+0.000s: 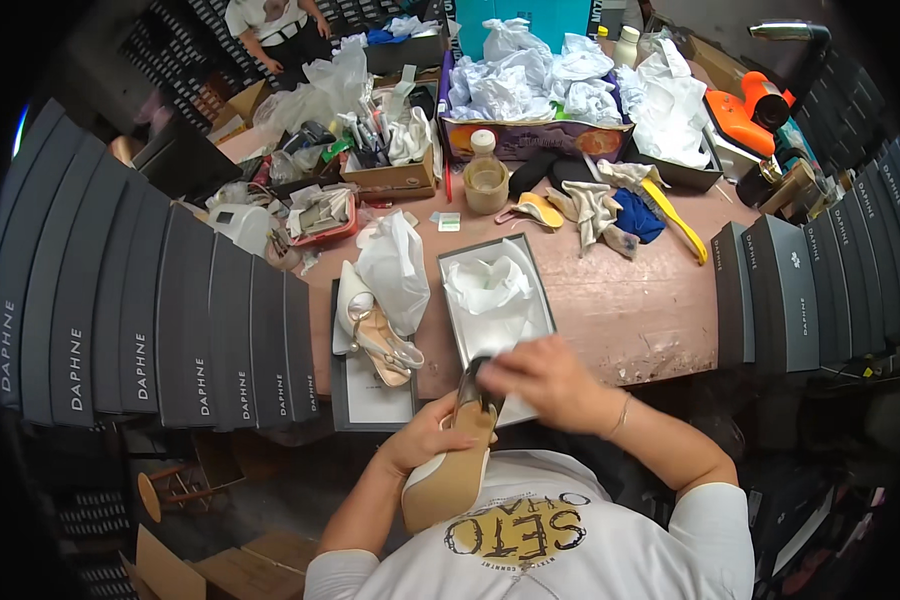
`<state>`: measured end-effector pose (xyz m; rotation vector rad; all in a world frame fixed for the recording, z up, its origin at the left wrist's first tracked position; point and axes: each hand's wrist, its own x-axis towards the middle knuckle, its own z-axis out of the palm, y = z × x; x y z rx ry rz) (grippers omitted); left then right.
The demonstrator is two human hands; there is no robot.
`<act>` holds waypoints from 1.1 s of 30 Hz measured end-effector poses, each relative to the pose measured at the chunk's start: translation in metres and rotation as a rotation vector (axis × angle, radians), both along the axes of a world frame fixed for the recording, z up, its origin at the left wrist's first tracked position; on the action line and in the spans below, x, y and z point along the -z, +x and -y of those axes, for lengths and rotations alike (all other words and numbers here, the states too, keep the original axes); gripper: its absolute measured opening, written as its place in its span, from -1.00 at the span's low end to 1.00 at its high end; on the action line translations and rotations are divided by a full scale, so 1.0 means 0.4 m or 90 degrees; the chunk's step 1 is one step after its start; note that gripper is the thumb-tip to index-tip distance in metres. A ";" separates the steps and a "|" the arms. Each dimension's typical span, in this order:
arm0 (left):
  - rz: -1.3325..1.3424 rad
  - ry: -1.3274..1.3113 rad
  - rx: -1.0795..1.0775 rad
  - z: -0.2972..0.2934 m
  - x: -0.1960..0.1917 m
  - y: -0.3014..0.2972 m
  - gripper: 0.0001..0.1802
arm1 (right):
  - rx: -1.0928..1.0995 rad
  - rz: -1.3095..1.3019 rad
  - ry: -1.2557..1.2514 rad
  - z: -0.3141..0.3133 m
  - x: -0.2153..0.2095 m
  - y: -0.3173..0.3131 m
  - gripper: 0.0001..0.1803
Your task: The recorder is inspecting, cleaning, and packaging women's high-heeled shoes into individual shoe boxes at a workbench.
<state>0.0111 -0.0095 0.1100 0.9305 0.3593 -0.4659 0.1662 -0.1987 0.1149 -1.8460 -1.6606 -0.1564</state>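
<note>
My left hand (425, 435) is closed around a shoe (445, 485) with a tan sole and a white edge, held sole up against my chest. A dark, shiny heel part sits at the shoe's far end. My right hand (550, 385) is at that end, its fingers curled and blurred by motion; a small black piece shows at the fingertips, its kind unclear. Farther left, a cream strappy shoe (375, 345) lies over an open grey box part (365, 408), next to crumpled white paper (395, 270). Beyond my hands stands an open shoebox (541, 285) with white tissue (490, 290).
Stacked dark shoeboxes (185, 320) line the left, and more shoeboxes (795, 290) the right. Toward the back are a bottle (486, 180), a yellow-handled brush (680, 225), rags (590, 215), an orange tool (740, 120) and a carton of crumpled paper (535, 140). Someone (275, 35) stands beyond.
</note>
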 end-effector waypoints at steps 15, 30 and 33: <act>0.247 0.584 -0.149 -0.096 0.094 0.219 -0.35 | 0.311 -0.230 0.055 0.034 0.011 0.114 -0.42; 0.430 1.281 0.062 -0.385 0.019 0.045 -0.73 | 0.229 -0.510 0.059 0.042 0.044 0.008 -0.47; 0.208 1.007 -0.054 -0.295 -0.132 0.041 -0.71 | 0.262 -0.626 0.028 0.050 0.066 0.010 -0.46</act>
